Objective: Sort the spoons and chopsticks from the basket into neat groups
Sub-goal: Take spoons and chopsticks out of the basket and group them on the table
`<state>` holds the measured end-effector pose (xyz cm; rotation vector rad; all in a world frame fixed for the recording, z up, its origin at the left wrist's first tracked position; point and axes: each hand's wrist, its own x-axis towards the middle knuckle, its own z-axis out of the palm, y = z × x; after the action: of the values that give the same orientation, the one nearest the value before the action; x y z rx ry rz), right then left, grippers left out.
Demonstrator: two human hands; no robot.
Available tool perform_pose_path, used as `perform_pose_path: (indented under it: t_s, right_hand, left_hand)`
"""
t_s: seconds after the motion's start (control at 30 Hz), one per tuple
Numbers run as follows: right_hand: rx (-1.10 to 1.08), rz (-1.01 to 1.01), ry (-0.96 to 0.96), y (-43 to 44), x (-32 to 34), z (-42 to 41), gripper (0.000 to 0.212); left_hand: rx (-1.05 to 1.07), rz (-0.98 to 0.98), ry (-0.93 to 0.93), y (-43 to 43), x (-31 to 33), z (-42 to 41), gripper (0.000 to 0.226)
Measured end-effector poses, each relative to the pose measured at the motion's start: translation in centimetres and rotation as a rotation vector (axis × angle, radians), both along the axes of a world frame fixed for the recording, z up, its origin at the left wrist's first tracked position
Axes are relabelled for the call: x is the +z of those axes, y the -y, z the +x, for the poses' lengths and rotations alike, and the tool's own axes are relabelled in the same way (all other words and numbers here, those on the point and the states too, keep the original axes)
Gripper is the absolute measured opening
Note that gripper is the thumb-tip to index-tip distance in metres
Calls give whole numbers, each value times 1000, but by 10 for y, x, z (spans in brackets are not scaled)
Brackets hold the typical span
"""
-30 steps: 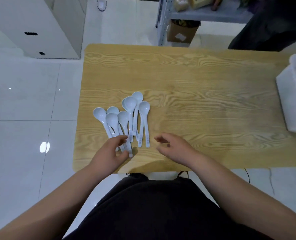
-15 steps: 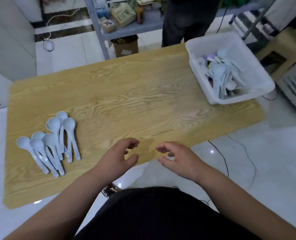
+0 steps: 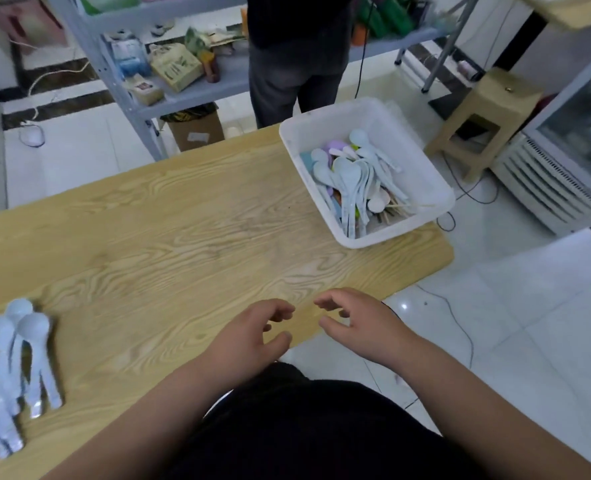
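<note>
Pale floor tiles are showing all round a wood-grain worktop (image 3: 183, 237), with a grey shelf rack (image 3: 197, 88) and someone in dark trousers (image 3: 294, 64) standing behind it.

Through the head camera I am seeing a white basket (image 3: 439, 188) sitting on the worktop's far right corner, holding a jumble of pale blue spoons (image 3: 347, 174) and, poking out beneath them at the near end, thin wooden chopsticks (image 3: 396, 209). A sorted group of spoons (image 3: 13, 368) is lying at the left edge, bowls pointing away, well apart from the basket.

The left hand (image 3: 249, 337) and right hand (image 3: 360, 327) are hovering over the near edge, fingers loosely curled, holding nothing, near each other but not touching.

I am judging the spoons to be light, rigid, smooth plastic, likely slippery where nested, so pinching across the handles looks best. The chopsticks look light, stiff and prone to rolling, so I am favouring gathering several by the middle.
</note>
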<state>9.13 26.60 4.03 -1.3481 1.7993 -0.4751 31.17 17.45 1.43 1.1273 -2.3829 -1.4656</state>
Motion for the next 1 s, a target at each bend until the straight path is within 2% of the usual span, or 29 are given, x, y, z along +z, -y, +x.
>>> perform_pose_path:
  t_s: [0.2,0.33,0.53,0.77,1.0]
  right_hand:
    - [-74,28,-45,5,5,-60,32]
    - [-82,46,-11,13,-5,-91,32]
    - [95,83,1,47,-18,-171,34]
    - [310,56,9,119,-20,-273,30]
    - [397,48,-13,178,-31,-310,22]
  left_hand:
    - [-85,29,-41,35,-4,-75,38]
    - [-63,13,-61,57,-1,-123,37]
    - [62,28,24,77,-14,-174,34]
    - [414,48,72,59,-8,-249,33]
    - [468,64,122,50,-17,-290,39]
